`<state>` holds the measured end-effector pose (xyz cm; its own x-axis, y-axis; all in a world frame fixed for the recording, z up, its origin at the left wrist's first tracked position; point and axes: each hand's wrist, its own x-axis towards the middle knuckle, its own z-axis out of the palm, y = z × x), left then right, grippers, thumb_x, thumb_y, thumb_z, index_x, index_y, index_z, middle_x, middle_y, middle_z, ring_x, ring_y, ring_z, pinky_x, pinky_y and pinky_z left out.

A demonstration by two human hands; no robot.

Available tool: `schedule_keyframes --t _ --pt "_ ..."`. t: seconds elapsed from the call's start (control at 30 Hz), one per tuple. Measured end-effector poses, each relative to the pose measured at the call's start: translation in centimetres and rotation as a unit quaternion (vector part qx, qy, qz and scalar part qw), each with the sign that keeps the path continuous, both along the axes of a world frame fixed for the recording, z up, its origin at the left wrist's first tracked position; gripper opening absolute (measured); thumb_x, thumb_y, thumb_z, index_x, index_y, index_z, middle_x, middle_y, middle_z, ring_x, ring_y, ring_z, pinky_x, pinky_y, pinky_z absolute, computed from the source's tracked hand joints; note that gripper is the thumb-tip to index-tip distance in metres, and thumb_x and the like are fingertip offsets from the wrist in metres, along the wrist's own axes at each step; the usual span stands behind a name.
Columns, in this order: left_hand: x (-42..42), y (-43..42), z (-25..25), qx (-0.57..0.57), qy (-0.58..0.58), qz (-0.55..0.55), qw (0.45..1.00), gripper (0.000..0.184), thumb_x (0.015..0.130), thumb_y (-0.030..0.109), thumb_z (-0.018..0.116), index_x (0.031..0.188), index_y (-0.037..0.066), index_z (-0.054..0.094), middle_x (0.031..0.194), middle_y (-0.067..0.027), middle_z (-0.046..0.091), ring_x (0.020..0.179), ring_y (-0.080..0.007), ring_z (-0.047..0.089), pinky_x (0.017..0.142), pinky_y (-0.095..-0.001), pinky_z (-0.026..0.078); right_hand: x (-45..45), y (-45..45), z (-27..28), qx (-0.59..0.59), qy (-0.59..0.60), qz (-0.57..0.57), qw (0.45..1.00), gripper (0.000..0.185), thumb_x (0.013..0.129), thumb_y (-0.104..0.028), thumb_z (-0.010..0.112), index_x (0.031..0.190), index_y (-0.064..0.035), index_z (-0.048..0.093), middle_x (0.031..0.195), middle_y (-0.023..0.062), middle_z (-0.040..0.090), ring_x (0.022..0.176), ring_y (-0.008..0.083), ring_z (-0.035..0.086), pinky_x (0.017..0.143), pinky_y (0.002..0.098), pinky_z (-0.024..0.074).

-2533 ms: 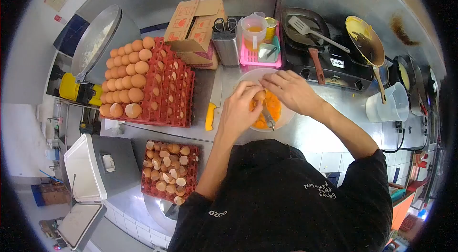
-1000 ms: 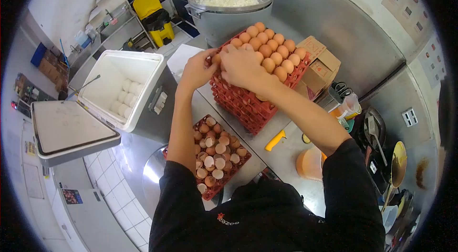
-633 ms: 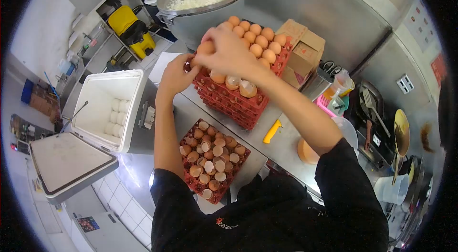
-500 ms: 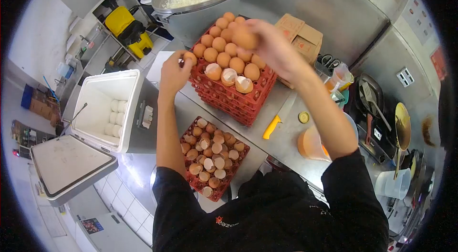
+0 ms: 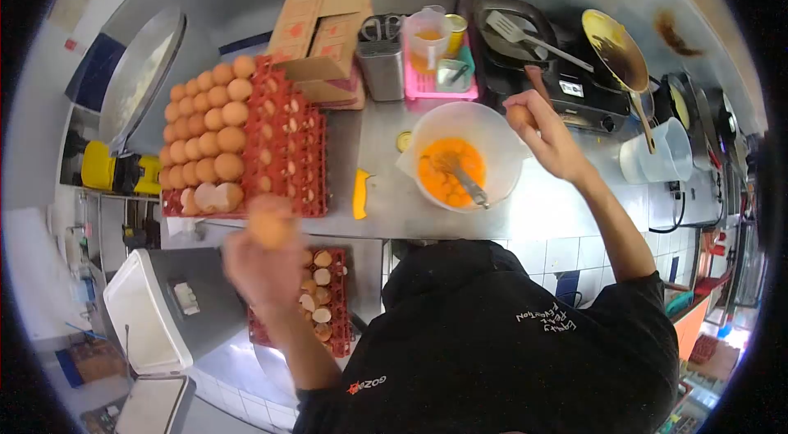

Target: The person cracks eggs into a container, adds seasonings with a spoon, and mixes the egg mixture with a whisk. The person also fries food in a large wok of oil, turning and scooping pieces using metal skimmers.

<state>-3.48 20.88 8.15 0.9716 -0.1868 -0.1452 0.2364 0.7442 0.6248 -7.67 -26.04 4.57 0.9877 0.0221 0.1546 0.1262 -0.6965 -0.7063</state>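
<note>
My left hand (image 5: 261, 266), smeared by motion, is closed on a brown egg (image 5: 272, 227) in front of the stacked red egg trays (image 5: 300, 163). Whole brown eggs (image 5: 205, 120) fill rows of the top tray, with several cracked shells (image 5: 215, 198) along its near edge. My right hand (image 5: 552, 142) grips another egg (image 5: 519, 115) by the right rim of a translucent white plastic bowl (image 5: 507, 175). Inside the bowl lie raw yolks (image 5: 443, 159) and a metal-handled whisk (image 5: 469, 186). A lower red tray (image 5: 341, 303) of empty shells is partly hidden by my left arm.
A yellow-handled knife (image 5: 360, 194) lies between the trays and the bowl. Behind are cardboard boxes (image 5: 328, 36), a metal utensil holder (image 5: 381, 71) and a pink basket (image 5: 420, 93). Pans (image 5: 611, 44) and a stove (image 5: 587, 110) stand at the right; an open cooler (image 5: 144, 311) is at lower left.
My view has swung right, from the trays toward the bowl. My right hand has moved from above the egg tray to the bowl's right side. My left hand has left the tray with an egg.
</note>
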Motion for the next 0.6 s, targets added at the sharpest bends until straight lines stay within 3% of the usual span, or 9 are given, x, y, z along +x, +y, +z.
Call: schedule_keyframes --t 0.03,0.1,0.17,0.3,0.37,0.43,0.5,0.53,0.6 --pt "-0.4 -6.3 -1.6 0.008 0.059 -0.129 0.990 0.041 0.098 0.028 0.048 0.126 0.001 0.060 0.111 -0.0121 0.063 0.101 -0.0220 0.060 0.080 -0.0380 0.052 -0.9 -0.9 -0.2 -0.045 -0.042 -0.004 0.998 0.033 0.102 -0.010 0.060 0.134 -0.0014 0.056 0.114 0.0139 0.061 0.105 0.0266 0.065 0.095 0.0390 0.0532" --pt "-0.6 -12.3 -4.2 0.101 0.031 -0.183 0.977 0.031 0.103 0.025 0.053 0.121 0.003 0.063 0.100 -0.0085 0.064 0.085 -0.0188 0.060 0.072 -0.0317 0.049 -2.1 -0.4 -2.4 -0.037 -0.171 0.024 0.984 0.040 0.096 -0.009 0.064 0.134 -0.0003 0.056 0.120 0.0184 0.059 0.105 0.0364 0.066 0.093 0.0427 0.0541" --pt "-0.7 -17.0 -7.3 0.245 -0.093 -0.189 0.946 0.022 0.104 0.022 0.068 0.117 0.004 0.065 0.095 -0.0065 0.065 0.074 -0.0153 0.060 0.069 -0.0272 0.050 -2.7 -0.4 -3.4 -0.072 -0.138 0.031 0.987 0.041 0.094 -0.009 0.066 0.133 -0.0005 0.056 0.121 0.0188 0.059 0.106 0.0392 0.065 0.093 0.0450 0.0544" --pt "-1.1 -23.1 -7.0 0.370 -0.147 -0.178 0.900 0.027 0.096 0.006 0.078 0.122 0.003 0.070 0.099 -0.0056 0.069 0.076 -0.0140 0.065 0.071 -0.0259 0.054 -3.1 -0.6 -3.7 -0.061 -0.130 0.026 0.989 0.042 0.092 -0.010 0.069 0.130 -0.0016 0.055 0.122 0.0189 0.058 0.106 0.0429 0.066 0.089 0.0503 0.0551" --pt "-0.8 -24.8 -7.7 0.429 -0.239 -0.165 0.855 0.039 0.092 0.002 0.080 0.131 0.003 0.072 0.112 -0.0120 0.075 0.097 -0.0178 0.074 0.085 -0.0307 0.059 -3.0 -1.0 -3.3 -0.090 -0.117 0.039 0.988 0.040 0.094 -0.011 0.069 0.130 -0.0015 0.055 0.121 0.0195 0.059 0.104 0.0410 0.067 0.089 0.0498 0.0554" --pt "-0.9 -26.3 -6.9 0.434 -0.306 -0.129 0.838 0.043 0.092 0.002 0.080 0.134 0.004 0.072 0.117 -0.0135 0.074 0.101 -0.0212 0.075 0.089 -0.0327 0.059 -2.1 -1.0 -2.6 -0.121 -0.106 0.056 0.985 0.038 0.096 -0.013 0.069 0.130 -0.0014 0.055 0.120 0.0202 0.059 0.102 0.0390 0.067 0.088 0.0493 0.0557" --pt "-0.5 -27.1 -6.6 0.438 -0.365 -0.090 0.817 0.046 0.091 0.003 0.080 0.136 0.005 0.072 0.122 -0.0151 0.074 0.105 -0.0246 0.075 0.093 -0.0347 0.059 -1.3 -0.2 -1.9 0.134 -0.037 0.042 0.989 0.035 0.102 -0.022 0.069 0.127 -0.0003 0.057 0.113 0.0182 0.062 0.100 0.0315 0.069 0.088 0.0455 0.0562" --pt "0.1 -27.2 -6.6 0.462 -0.427 -0.058 0.775 0.046 0.091 0.003 0.080 0.136 0.004 0.072 0.126 -0.0162 0.072 0.110 -0.0281 0.074 0.096 -0.0368 0.058 -0.6 -0.2 -1.7 0.136 -0.037 0.048 0.989 0.035 0.102 -0.022 0.069 0.127 -0.0003 0.057 0.113 0.0182 0.062 0.100 0.0315 0.069 0.088 0.0455 0.0562" --pt "0.6 -26.5 -6.9 0.489 -0.485 -0.024 0.724 0.045 0.091 0.004 0.080 0.135 0.004 0.072 0.129 -0.0172 0.071 0.115 -0.0316 0.073 0.099 -0.0389 0.057 1.2 -0.4 -1.4 0.314 0.242 0.090 0.914 0.038 0.104 -0.026 0.069 0.129 0.0012 0.059 0.111 0.0163 0.066 0.103 0.0245 0.068 0.093 0.0404 0.0562"
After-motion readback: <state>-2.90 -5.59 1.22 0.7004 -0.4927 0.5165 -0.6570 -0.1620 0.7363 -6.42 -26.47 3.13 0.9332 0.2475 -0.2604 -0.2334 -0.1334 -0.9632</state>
